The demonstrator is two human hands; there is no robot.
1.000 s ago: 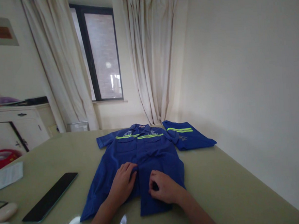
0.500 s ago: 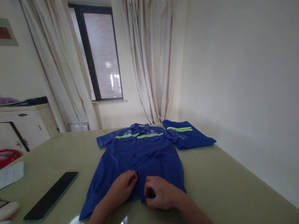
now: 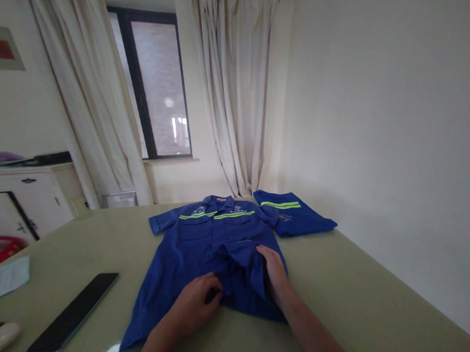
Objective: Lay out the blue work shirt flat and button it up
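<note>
A blue short-sleeved work shirt [image 3: 192, 254] lies front up, its collar toward the window and a yellow-green stripe across the chest. Near the bottom of its front opening, my left hand [image 3: 198, 303] has curled fingers closed on the cloth. My right hand [image 3: 274, 274] grips the shirt's right front panel, which is lifted and folded back in loose creases; part of its fingers are hidden behind the cloth. Beyond the right sleeve, a second blue garment [image 3: 302, 217] with the same stripe lies folded.
The greenish table [image 3: 348, 297] runs up to the wall on the right. To the left are a black flat slab-like object [image 3: 75, 313], a paper sheet [image 3: 8, 277], a pale rounded object [image 3: 5, 337] and a red basin [image 3: 2, 250]. A curtained window [image 3: 160, 90] stands behind.
My right hand has moved right and away from me, turning back the shirt's right front panel. My left hand has shifted slightly nearer and stays at the shirt's front opening.
</note>
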